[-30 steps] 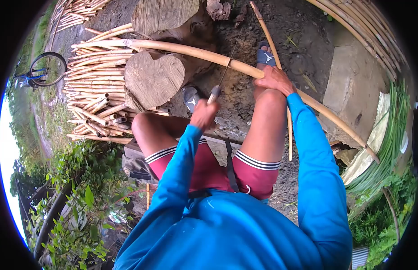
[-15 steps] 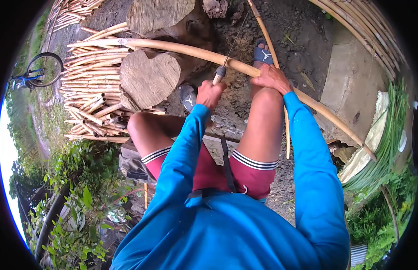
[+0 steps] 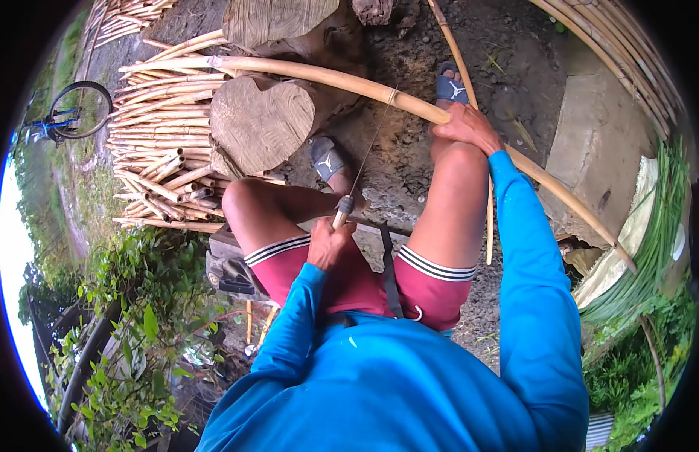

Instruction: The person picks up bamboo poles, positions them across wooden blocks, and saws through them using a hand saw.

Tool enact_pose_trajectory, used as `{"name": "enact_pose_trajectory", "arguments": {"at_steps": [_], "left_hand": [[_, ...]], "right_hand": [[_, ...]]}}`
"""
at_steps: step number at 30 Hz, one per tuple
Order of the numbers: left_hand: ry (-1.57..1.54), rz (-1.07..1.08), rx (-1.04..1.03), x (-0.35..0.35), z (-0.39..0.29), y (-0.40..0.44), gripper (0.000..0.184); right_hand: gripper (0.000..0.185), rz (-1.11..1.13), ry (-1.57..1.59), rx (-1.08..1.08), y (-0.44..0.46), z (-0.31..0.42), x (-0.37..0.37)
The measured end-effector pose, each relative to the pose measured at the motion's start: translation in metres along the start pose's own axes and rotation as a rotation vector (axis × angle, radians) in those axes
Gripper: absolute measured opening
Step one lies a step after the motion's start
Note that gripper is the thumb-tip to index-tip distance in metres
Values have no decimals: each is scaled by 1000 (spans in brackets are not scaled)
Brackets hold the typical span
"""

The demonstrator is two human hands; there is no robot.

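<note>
My left hand [image 3: 330,242] is wrapped round the pale handle of a hand saw [image 3: 340,215], with a dark band where the handle meets the blade. The long thin blade shows edge-on, so its teeth cannot be made out. Its far end reaches a bamboo pole [image 3: 312,71] that crosses in front of me from left to right. Beside my right knee, my right hand [image 3: 470,128] grips this pole from above. A thinner bamboo stick [image 3: 453,45] passes beneath the pole close to that hand.
Cut wooden logs [image 3: 263,124] stand ahead on the left, beside a heap of bamboo poles [image 3: 165,113]. A concrete block [image 3: 590,128] and green strips [image 3: 643,241] lie on the right. Further left are a bicycle wheel [image 3: 80,111] and leafy plants [image 3: 138,301].
My left hand has drawn the saw back towards my body, so more blade shows on my side of the pole. My right hand keeps its grip on the pole.
</note>
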State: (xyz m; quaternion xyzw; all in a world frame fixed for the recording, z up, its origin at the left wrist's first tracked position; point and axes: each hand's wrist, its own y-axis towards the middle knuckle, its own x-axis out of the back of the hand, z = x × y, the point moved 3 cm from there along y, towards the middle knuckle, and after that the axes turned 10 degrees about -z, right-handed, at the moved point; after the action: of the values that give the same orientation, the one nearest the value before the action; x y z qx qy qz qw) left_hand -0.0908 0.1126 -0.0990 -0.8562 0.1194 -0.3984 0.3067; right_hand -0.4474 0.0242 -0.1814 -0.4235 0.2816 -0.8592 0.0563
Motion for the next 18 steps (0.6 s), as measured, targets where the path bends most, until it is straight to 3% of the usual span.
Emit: {"name": "enact_pose_trajectory", "arguments": {"at_steps": [7,10,15,16,18], "left_hand": [[-39,52,13,-11,-23,31,32],[-111,145,129,-24,-38,47,29],[-257,112,-27,-25,-57,51,37],[-309,60,-166,-28,-52,55,28],[-284,24,-237,-27,-50,53,28]], "right_hand": [[52,-25,-13,87,2,-8,-4],[54,-1,74,172,-1,-9,0],[50,26,28,206,1,15,7],[49,24,-9,186,2,22,7],[49,11,-2,168,5,31,6]]}}
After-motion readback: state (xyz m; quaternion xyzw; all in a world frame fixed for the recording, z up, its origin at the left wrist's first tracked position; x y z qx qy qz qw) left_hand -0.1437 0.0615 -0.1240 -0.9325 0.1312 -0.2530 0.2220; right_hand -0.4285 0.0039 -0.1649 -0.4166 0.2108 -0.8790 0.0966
